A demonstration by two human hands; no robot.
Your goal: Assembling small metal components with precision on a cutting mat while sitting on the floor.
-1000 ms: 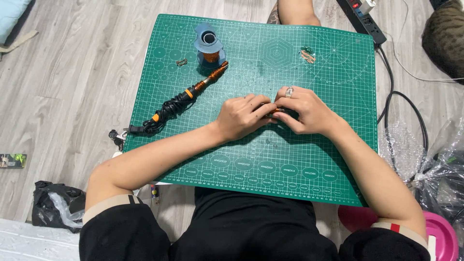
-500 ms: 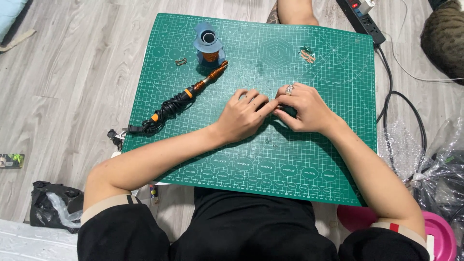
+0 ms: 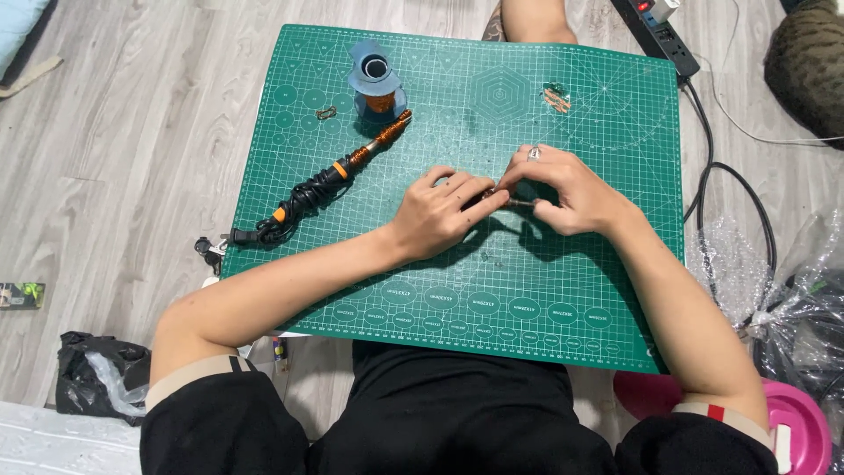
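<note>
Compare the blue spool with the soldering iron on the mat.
The spool stands upright; the soldering iron lies flat, slanted across the mat. The spool is short, round and blue; the iron is long, thin, black and orange, its cord bundled. Both lie apart from the hands.

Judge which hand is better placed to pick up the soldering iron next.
Left, probably. The left hand lies nearer the soldering iron, on that side of the green mat.

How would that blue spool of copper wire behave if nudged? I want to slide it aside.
The blue spool stands upright on a wide flange, so it would probably slide on the green cutting mat rather than tip. Knocked over, its round flanges would likely let it roll. It stands beside the soldering iron, which a push might bump.
</note>
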